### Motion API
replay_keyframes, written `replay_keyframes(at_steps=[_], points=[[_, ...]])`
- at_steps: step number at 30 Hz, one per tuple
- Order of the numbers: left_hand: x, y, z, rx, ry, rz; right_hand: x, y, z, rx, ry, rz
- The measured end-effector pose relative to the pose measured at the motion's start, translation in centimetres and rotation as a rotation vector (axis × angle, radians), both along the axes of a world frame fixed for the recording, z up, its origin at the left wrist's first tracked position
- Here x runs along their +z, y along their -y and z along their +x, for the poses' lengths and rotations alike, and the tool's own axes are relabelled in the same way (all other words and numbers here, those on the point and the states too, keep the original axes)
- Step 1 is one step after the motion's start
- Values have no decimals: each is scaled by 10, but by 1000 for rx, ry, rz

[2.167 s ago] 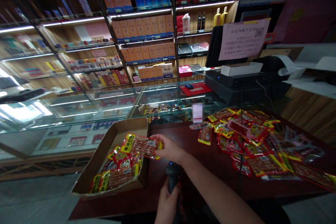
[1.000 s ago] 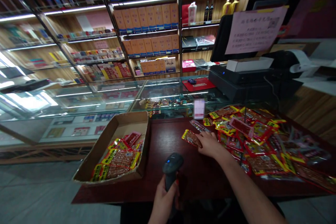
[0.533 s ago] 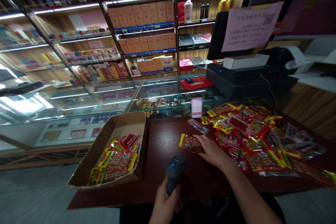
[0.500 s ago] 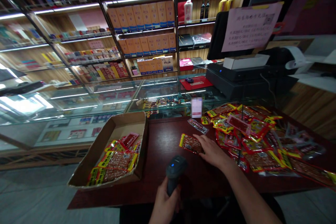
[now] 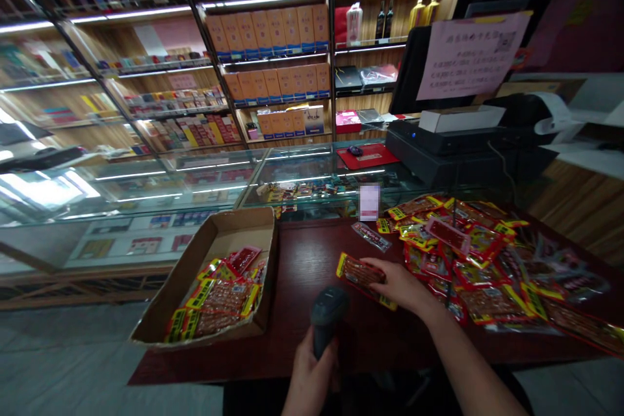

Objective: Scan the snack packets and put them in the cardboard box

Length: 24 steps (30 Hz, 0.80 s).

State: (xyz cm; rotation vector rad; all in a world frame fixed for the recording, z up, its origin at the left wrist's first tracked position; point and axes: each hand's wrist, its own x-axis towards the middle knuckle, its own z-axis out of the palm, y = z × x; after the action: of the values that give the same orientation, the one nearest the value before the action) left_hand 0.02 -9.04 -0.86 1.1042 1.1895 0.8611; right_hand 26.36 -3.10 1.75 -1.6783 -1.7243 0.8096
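My left hand [image 5: 312, 364] is wrapped round the handle of a dark barcode scanner [image 5: 329, 307], its head up and facing away from me. My right hand [image 5: 397, 286] grips a red and yellow snack packet [image 5: 358, 272] from above, thumb on the near side and fingers over the far side. The packet looks tilted above the dark red tabletop [image 5: 302, 260]. A narrow clear packet [image 5: 371, 236] lies just beyond it. To the right spreads a heap of similar snack packets [image 5: 480, 273].
On the left stands an open cardboard box [image 5: 270, 260] with several snack packets inside. A glass display counter [image 5: 209, 188] runs behind the table. At the back right are a monitor with a paper sign [image 5: 472, 55], a white box [image 5: 461, 119] and a red mouse pad [image 5: 375, 157].
My right hand has closed on the snack packet and tipped it up from lying flatter. My left hand still holds the scanner. The view has shifted slightly.
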Motion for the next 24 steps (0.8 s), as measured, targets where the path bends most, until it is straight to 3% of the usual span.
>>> replay_keyframes(at_steps=[3, 7, 10, 12, 14, 17, 21, 24], points=[[-2, -3, 3, 24, 42, -35, 16, -22, -18, -31, -300, -3], [-5, -6, 5, 44, 46, -58, 46, -67, -95, 124, -613, -12], [-8, -6, 2, 58, 20, -62, 59, -99, -160, 235, -638, -16], [-11, -7, 0, 56, 17, -57, 60, -113, -180, 219, -499, 21], [-15, -6, -3, 42, 30, -37, 55, -119, -171, 97, -222, 100], [-21, -6, -4, 46, 51, -23, 41, -112, -112, -164, 106, 161], [-25, -6, -2, 37, 49, -39, 17, -92, -26, -476, 431, 35], [-23, -7, -1, 31, 48, -42, 3, -82, 6, -523, 627, -70]])
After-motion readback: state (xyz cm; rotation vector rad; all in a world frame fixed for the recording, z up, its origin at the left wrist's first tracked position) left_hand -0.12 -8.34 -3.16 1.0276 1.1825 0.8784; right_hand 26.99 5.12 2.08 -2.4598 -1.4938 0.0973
